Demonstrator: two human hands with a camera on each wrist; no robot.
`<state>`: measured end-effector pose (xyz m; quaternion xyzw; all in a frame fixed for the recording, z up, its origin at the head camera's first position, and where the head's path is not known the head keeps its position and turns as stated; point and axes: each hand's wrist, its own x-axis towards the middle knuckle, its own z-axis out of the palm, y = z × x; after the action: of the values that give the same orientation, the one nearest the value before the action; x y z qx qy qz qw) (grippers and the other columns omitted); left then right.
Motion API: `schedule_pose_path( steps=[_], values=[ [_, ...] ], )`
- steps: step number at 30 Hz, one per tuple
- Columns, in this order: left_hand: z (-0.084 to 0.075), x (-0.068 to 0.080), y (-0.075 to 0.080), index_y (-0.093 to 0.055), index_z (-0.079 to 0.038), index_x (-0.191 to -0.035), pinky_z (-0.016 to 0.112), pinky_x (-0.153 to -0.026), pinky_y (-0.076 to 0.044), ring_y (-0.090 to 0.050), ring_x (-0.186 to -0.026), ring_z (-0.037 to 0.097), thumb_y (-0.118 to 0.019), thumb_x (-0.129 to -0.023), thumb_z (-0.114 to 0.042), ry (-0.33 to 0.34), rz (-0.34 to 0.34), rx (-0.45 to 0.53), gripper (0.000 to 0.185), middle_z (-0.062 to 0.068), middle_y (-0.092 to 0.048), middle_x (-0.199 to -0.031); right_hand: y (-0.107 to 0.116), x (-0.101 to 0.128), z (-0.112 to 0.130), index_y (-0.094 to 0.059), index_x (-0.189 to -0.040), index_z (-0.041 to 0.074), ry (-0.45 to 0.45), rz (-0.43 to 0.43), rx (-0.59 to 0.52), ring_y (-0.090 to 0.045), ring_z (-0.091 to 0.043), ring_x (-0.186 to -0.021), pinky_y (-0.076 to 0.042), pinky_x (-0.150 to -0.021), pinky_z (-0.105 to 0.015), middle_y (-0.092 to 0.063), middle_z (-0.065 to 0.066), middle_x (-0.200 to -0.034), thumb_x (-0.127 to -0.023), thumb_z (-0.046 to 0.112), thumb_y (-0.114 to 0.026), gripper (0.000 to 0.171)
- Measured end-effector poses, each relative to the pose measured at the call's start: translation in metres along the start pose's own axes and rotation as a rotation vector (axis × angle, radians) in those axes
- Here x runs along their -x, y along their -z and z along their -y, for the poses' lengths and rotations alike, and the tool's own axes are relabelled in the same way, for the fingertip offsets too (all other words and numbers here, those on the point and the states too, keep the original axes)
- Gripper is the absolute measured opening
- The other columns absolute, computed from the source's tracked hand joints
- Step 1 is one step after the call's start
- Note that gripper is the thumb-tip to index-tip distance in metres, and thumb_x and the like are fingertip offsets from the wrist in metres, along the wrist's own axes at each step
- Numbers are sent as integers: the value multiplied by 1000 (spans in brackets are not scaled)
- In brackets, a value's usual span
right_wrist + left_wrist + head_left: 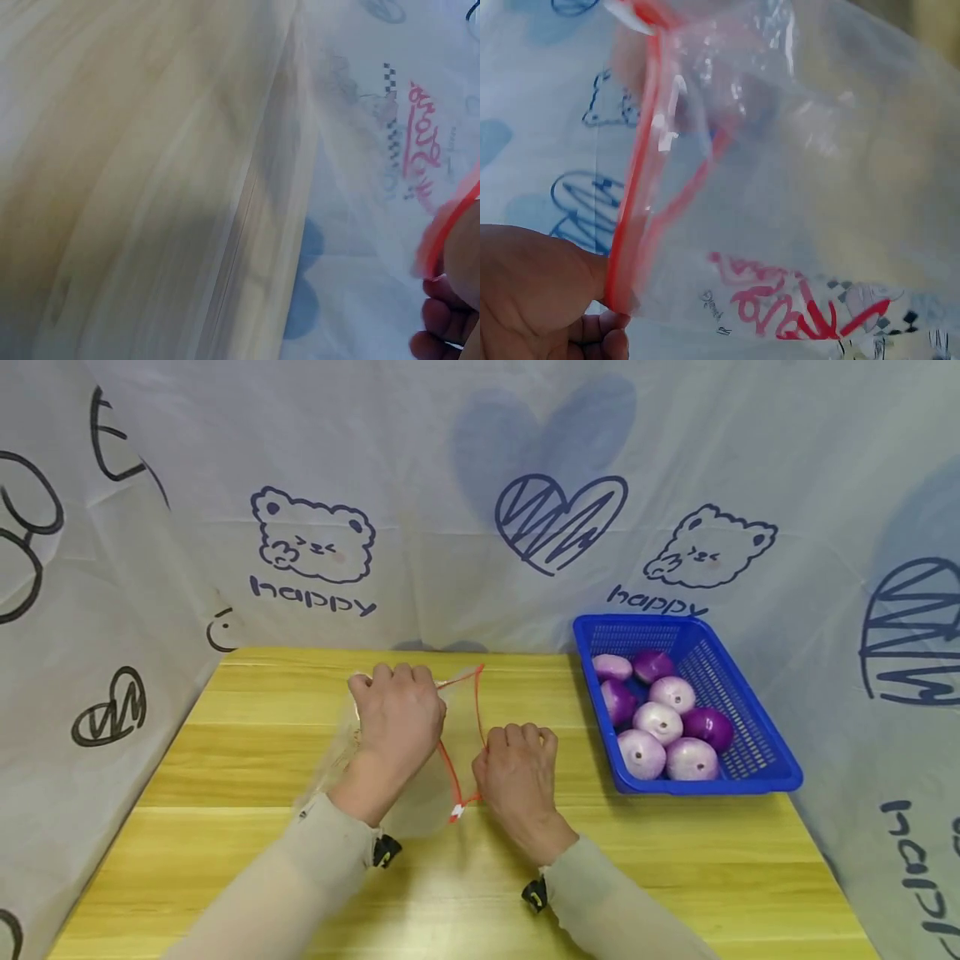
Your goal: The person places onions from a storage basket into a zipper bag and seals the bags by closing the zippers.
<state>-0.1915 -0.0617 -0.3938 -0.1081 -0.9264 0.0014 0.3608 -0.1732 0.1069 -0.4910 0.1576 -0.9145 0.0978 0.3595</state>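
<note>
Left hand (397,714): fingers curled, pinching one side of the red-edged mouth of the clear zip bag (420,752).
Right hand (517,772): fingers curled, pinching the opposite side of the mouth.
Zip bag: held between both hands over the middle of the wooden surface (225,827), mouth pulled apart; red print shows on its side.
Blue basket (757,760): on the surface well to the right of the right hand, holding purple onions (660,722).
Backdrop (315,543): pale cloth with bears and hearts.
</note>
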Motion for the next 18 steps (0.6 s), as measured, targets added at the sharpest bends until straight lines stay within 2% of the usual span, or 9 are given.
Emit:
schedule_pose_path(
  steps=[3, 5, 9, 12, 16, 18],
  values=[
    [6, -4, 1, -55, -3, -75, 47, -65, -35, -53, -66, 35, -77, -85, -19, 42, -32, -23, 29, 12, -55, -69, 4, 2, -3, -57, -74, 10, -20, 71, 6, -60, -32, -78, -45, -94, -56, -56, -5, -70, -86, 15, -70, 18],
    [5, -4, 1, -56, -2, -77, 47, -67, -35, -53, -68, 35, -78, -85, -22, 27, -14, -12, 31, 12, -55, -71, 7, 3, -4, -57, -74, 11, -46, 102, -21, -59, -31, -77, -44, -94, -55, -56, -4, -69, -86, 15, -71, 19],
    [-4, 2, -1, -56, -4, -78, 50, -72, -38, -51, -71, 33, -70, -90, -19, -108, 58, 21, 24, 10, -53, -72, 9, 0, -4, -58, -75, 12, -83, 111, -112, -59, -30, -75, -43, -94, -55, -55, -3, -69, -87, 15, -72, 19],
    [-8, 5, -5, -57, -5, -79, 49, -76, -40, -51, -73, 31, -66, -91, -17, -209, 80, 29, 19, 8, -53, -73, 11, -4, -3, -58, -76, 12, -87, 109, -149, -59, -30, -75, -42, -94, -55, -54, -3, -69, -87, 15, -73, 19],
    [-6, 8, -11, -58, -6, -81, 47, -79, -42, -53, -77, 31, -69, -88, -20, -286, 88, 55, 20, 8, -54, -76, 14, -6, -3, -57, -75, 12, -83, 119, -145, -58, -30, -76, -42, -94, -55, -53, -3, -69, -86, 16, -73, 20],
    [-4, 8, -11, -59, -6, -82, 47, -79, -42, -53, -78, 31, -71, -88, -22, -299, 105, 73, 21, 8, -55, -77, 15, -6, -4, -56, -75, 11, -79, 129, -133, -58, -30, -75, -43, -93, -54, -53, -3, -69, -86, 16, -72, 20]
  ],
)
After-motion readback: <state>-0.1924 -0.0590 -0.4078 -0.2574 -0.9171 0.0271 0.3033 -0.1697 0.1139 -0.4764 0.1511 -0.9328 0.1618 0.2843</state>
